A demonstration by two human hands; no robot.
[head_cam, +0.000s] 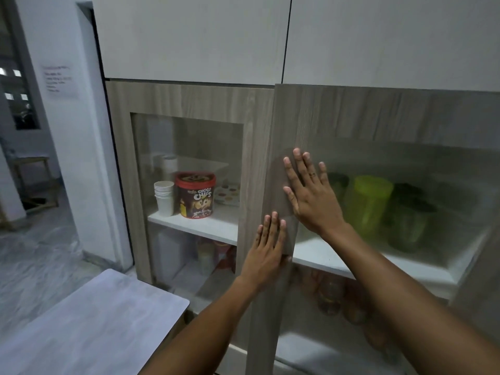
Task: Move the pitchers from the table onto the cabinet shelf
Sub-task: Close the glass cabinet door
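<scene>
Both hands lie flat, fingers spread, on the door (286, 136): left hand (266, 253), right hand (311, 196). Green pitchers (370, 204) stand on the shelf (378, 263) behind its glass

The glass door (351, 163) stands between both hands and the pitchers (370, 204).

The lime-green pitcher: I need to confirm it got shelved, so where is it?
The lime-green pitcher stands on the white shelf behind the right glass door, between darker green pitchers, right of the right hand.
</scene>
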